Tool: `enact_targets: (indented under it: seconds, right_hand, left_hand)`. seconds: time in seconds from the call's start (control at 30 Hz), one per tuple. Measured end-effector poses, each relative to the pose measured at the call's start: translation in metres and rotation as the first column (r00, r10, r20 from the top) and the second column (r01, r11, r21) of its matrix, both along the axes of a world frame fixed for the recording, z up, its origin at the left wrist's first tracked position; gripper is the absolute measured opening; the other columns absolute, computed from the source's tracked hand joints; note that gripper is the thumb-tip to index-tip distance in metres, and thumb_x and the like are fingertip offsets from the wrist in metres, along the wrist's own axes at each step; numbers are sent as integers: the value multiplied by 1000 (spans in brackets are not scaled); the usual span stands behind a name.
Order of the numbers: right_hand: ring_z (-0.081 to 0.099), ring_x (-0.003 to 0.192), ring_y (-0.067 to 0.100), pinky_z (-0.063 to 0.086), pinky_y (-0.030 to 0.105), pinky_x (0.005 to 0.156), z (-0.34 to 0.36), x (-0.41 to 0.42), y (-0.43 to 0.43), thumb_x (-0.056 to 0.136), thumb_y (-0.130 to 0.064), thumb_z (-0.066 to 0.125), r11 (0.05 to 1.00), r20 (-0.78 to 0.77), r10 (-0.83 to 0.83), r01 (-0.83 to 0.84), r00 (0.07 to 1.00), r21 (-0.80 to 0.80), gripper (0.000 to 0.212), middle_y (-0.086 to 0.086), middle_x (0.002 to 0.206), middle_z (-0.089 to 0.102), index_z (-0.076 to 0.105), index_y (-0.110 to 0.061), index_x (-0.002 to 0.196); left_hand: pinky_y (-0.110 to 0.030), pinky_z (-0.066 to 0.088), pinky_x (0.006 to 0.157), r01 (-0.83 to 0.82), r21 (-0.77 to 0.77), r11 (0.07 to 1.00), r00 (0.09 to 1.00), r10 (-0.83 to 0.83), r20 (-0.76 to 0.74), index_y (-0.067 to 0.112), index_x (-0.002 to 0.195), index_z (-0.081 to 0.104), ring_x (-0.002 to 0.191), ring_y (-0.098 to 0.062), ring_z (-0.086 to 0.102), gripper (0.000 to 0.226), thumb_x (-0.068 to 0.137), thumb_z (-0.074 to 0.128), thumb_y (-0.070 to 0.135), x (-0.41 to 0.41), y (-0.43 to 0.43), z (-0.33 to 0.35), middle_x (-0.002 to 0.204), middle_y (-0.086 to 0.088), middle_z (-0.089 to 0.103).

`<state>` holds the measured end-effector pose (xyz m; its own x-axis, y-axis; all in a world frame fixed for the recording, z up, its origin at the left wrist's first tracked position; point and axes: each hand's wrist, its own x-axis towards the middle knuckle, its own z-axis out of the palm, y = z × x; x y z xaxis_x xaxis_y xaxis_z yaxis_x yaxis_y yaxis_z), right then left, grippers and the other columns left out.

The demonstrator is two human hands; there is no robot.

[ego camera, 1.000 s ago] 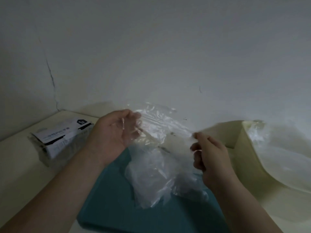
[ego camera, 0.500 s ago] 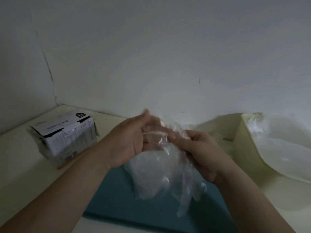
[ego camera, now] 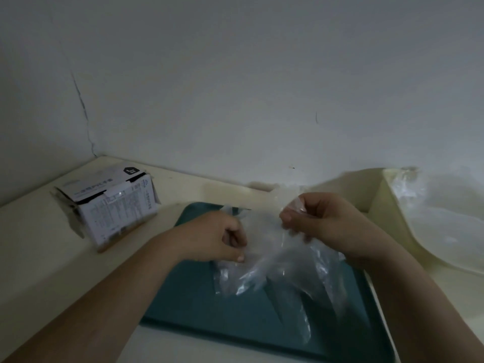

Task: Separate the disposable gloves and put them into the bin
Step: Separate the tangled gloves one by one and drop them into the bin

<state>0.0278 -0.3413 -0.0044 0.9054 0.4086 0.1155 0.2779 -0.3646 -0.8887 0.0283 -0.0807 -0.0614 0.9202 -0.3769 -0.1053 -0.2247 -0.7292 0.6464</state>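
1. Teal tray lies on the cream counter
2. Cream bin, lined with clear plastic, stands right of the tray
3. Printed box sits left of it
4. Clear gloves hang bunched above the tray
5. Left hand and right hand, fingers curled, each pinch the gloves

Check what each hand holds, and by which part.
Both pinch the bunch of clear thin plastic disposable gloves: left hand at its left edge, right hand at its top edge. The rest hangs over the teal tray.

Bare left hand, right hand
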Motion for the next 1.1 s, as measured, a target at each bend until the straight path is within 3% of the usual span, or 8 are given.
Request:
enact_targets:
  seconds: [0.2, 0.43, 0.5, 0.63, 0.77, 0.83, 0.93, 1.1]
  right_hand:
    - [54, 65, 31, 44, 38, 61, 8, -2, -7, 95, 10, 58, 971, -49, -29, 40, 998, 237, 22, 12, 72, 69, 74, -3, 86]
    - [57, 69, 22, 42, 41, 68, 12, -10, -4, 91, -36, 73, 968, 130, 177, -197, 976, 157, 40, 14, 73, 61, 69, 2, 80]
    - [67, 99, 13, 51, 39, 87, 15, -15, 0, 95, -37, 70, 978, 302, 195, -210, 933, 18, 30, 5, 102, 68, 76, -10, 85]
    - [21, 157, 12, 21, 37, 123, 16, -19, 12, 88, -42, 74, 973, 535, 177, -66, 826, -220, 5, -14, 166, 33, 78, -39, 86]
    - [66, 113, 0, 49, 19, 96, 11, -21, 16, 92, -25, 79, 982, 399, 162, -108, 902, -156, 7, -19, 112, 74, 79, -27, 85]
    - [68, 76, -1, 51, 19, 72, 6, -16, 15, 92, -17, 78, 998, 307, 60, -49, 950, -43, 14, -10, 79, 75, 77, -18, 78]
    - [58, 66, 17, 47, 34, 66, -4, -3, 9, 91, -28, 79, 996, 185, -47, 32, 982, 82, 35, 10, 70, 65, 70, 4, 80]
    - [57, 66, 19, 46, 38, 67, -6, 2, 1, 92, -21, 79, 991, 139, -43, 24, 989, 135, 28, 9, 71, 63, 70, 1, 78]
  left_hand:
    - [-22, 54, 79, -121, -248, 961, 983, 151, 102, 23, 89, 81, 78, 1, 68, 8, 94, 77, 19, 6, 11, 10, 85, 13, 79]
    - [-25, 48, 66, -379, -705, 600, 913, 367, -179, 16, 77, 78, 73, -16, 66, 25, 96, 66, 5, -4, 8, 47, 76, -2, 72]
    - [-31, 48, 69, -383, -776, 501, 922, 257, -289, 11, 76, 77, 73, -24, 67, 27, 92, 61, -3, -8, 5, 55, 77, -10, 71]
    - [-31, 55, 68, -372, -755, 540, 920, 107, -377, 11, 82, 78, 66, -21, 70, 17, 89, 68, -1, -18, -2, 62, 78, -10, 71]
    - [-35, 58, 80, -329, -749, 575, 923, 28, -383, 14, 90, 83, 83, -22, 72, 6, 85, 79, 15, -23, -13, 59, 95, -11, 77]
    - [-40, 57, 89, -372, -759, 535, 906, 30, -423, 10, 103, 83, 92, -25, 71, 32, 87, 82, 38, -19, -13, 56, 107, -15, 77]
    - [-33, 55, 71, -416, -761, 497, 871, -24, -491, 8, 99, 81, 78, -20, 65, 58, 86, 66, 62, -15, -8, 56, 88, -8, 71]
    - [-24, 49, 56, -408, -810, 422, 908, 94, -408, 4, 101, 77, 68, -16, 59, 23, 79, 83, 11, -11, -17, 41, 83, -7, 68]
